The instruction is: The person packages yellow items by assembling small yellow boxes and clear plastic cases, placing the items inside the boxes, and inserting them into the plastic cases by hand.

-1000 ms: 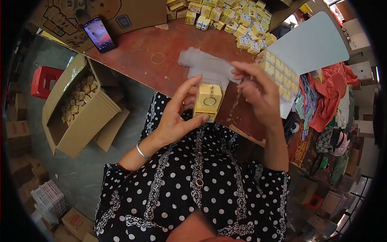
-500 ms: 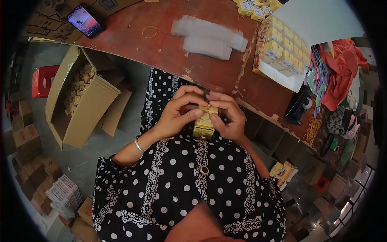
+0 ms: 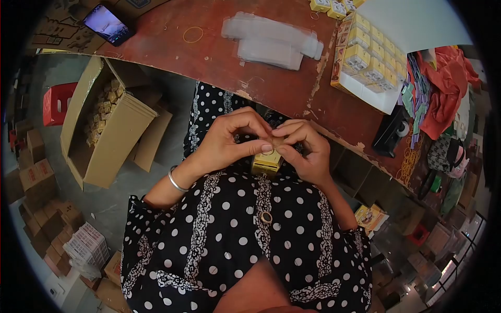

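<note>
In front of my chest a small yellow box (image 3: 266,164) sits below my fingertips, its front edge against my dotted clothing. A thin metal key ring (image 3: 267,153) shows at the top of the box. My left hand (image 3: 235,136) is closed in a pinch, thumb and forefinger meeting on the ring. From the other side my right hand (image 3: 307,151) pinches too, its thumb and forefinger close by the left fingertips. What lies between the right fingertips is too small and covered to make out.
Clear plastic sleeves (image 3: 274,44) and a rubber band (image 3: 193,34) lie on the red table (image 3: 219,68). A display carton (image 3: 339,81) of yellow boxes stands right, beside a black tape dispenser (image 3: 389,133). At left, an open cardboard box (image 3: 122,141) contains many small pieces; a phone (image 3: 108,25) leans behind.
My hands have drawn slightly apart at the wrists, the right one shifting rightward. The fingertips stay together above the box, and less of its top shows. The view has shifted slightly.
</note>
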Demonstrator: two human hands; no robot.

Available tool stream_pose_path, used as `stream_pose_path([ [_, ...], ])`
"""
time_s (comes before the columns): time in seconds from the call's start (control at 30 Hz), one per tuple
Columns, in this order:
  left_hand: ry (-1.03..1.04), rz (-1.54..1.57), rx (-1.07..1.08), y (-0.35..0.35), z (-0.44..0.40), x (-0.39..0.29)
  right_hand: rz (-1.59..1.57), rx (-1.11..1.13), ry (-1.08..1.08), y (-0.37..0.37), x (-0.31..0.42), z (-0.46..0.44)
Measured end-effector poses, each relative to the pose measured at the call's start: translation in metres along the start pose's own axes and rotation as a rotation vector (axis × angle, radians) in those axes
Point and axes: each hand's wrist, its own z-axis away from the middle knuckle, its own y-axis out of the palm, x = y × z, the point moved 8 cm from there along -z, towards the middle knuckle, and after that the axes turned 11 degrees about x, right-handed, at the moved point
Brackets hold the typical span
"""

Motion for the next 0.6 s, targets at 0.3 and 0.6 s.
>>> stream_pose_path([
  [0.3,0.037,-0.391,-0.042,0.006,-0.008,-0.030,-0.125,0.042,0.243,-0.002,0.007,-0.011],
  [0.6,0.047,-0.418,-0.086,0.004,-0.008,-0.026,-0.176,-0.011,0.299,-0.008,0.002,-0.014],
])
